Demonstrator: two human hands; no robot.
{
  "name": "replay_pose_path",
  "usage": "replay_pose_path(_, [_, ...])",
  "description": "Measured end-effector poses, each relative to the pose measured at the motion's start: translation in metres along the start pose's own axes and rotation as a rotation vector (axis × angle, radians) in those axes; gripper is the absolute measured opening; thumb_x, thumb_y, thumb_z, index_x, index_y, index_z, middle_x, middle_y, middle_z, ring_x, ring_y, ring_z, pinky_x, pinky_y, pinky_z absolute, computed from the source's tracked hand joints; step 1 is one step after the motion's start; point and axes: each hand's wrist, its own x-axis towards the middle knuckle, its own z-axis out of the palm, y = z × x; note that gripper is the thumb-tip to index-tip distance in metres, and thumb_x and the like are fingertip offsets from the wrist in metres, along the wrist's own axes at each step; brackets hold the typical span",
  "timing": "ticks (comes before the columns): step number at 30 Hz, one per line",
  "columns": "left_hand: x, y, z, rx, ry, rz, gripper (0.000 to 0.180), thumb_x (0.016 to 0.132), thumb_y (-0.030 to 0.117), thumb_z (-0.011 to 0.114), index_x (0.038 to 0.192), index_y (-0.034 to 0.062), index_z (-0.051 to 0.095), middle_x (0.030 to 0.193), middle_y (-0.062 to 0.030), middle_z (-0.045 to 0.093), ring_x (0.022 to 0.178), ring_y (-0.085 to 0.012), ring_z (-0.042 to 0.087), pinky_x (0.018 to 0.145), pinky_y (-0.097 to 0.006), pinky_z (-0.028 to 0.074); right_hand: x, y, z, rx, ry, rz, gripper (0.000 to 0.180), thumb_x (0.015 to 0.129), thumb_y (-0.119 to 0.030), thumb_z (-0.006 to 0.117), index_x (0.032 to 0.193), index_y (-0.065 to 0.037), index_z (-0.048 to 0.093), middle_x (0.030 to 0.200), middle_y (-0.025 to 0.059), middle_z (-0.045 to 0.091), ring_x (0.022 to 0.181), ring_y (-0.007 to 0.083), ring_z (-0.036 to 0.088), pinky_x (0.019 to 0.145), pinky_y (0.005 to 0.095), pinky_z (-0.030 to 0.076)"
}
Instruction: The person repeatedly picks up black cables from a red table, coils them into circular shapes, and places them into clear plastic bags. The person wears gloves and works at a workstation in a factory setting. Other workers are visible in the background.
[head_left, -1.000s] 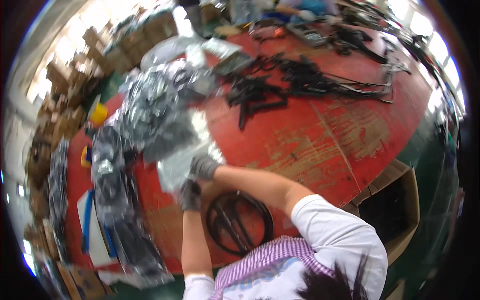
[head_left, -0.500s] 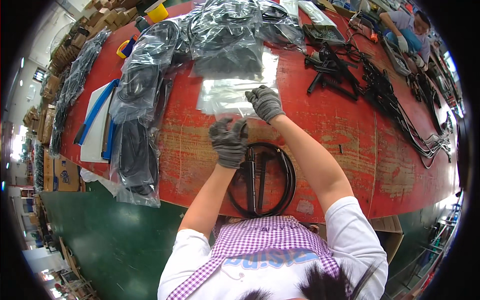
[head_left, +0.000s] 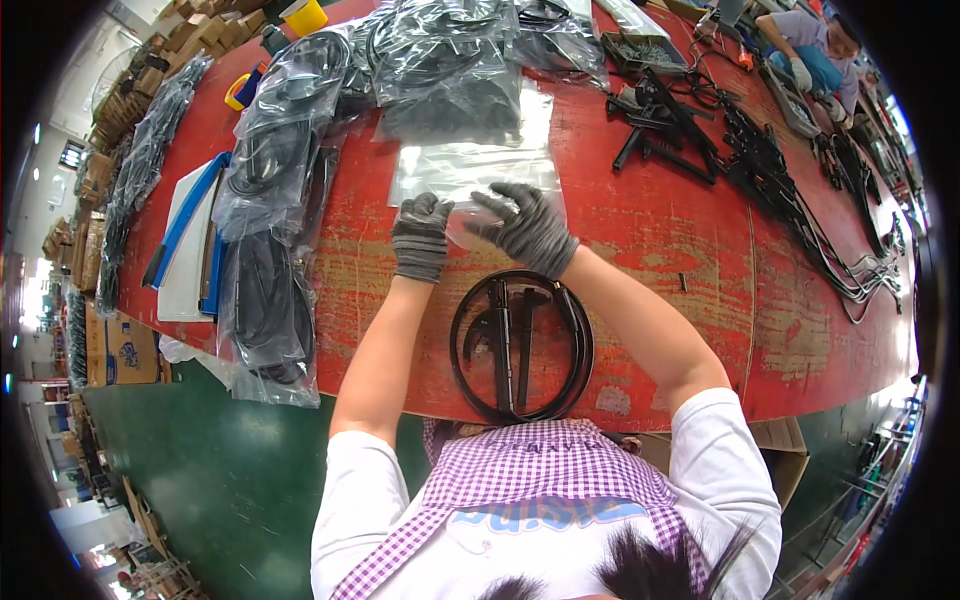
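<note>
Both my hands wear grey striped gloves and meet at the near edge of clear plastic bags (head_left: 470, 172) lying flat on the red table. My left hand (head_left: 420, 238) is closed, its fingertips pinching a bag's edge near the left corner. My right hand (head_left: 526, 228) is open, fingers apart and slanting left over the clear film. Just below the hands lies a coiled black cable (head_left: 585, 350), forming a ring on the tabletop. Inside the ring are black straight parts (head_left: 503, 345), side by side.
Bagged black cables (head_left: 265, 250) are piled left, with more bags (head_left: 445, 70) at the back. A blue-edged white folder (head_left: 188, 250) sits far left. Black brackets (head_left: 665, 130), a tray of screws (head_left: 645, 52) and cable bundles (head_left: 790, 200) occupy the right. Another person (head_left: 815, 50) sits far right.
My left hand has moved up and left onto the bag's edge and closed there. My right hand has come down slightly, its fingers spreading.
</note>
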Motion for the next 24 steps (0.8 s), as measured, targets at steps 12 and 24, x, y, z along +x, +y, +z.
replay_pose_path(12, [-0.011,0.025,0.017,0.248,-0.621,-0.186,0.059,0.081,0.009,0.043,0.137,0.0215,0.027,0.085,-0.0137,0.056,0.072,-0.0268,0.06,0.054,-0.042,0.049,-0.086,0.046,0.003,-0.123,-0.486,0.419,0.034,0.076,-0.025,0.054,0.108,-0.019,0.056,0.082,0.0047,0.061,0.076,0.0213,0.059,0.068,0.038,0.043])
replay_pose_path(24, [-0.176,0.038,-0.062,0.133,-0.553,0.276,0.058,0.076,0.01,0.042,0.133,0.0085,0.034,0.129,-0.0165,0.039,0.112,-0.0329,0.043,0.085,-0.047,0.04,-0.224,-0.069,-0.096,0.302,-0.476,0.199,0.021,0.085,-0.028,0.039,0.099,-0.021,0.054,0.055,0.0098,0.051,0.045,0.0248,0.053,0.038,0.0383,0.036])
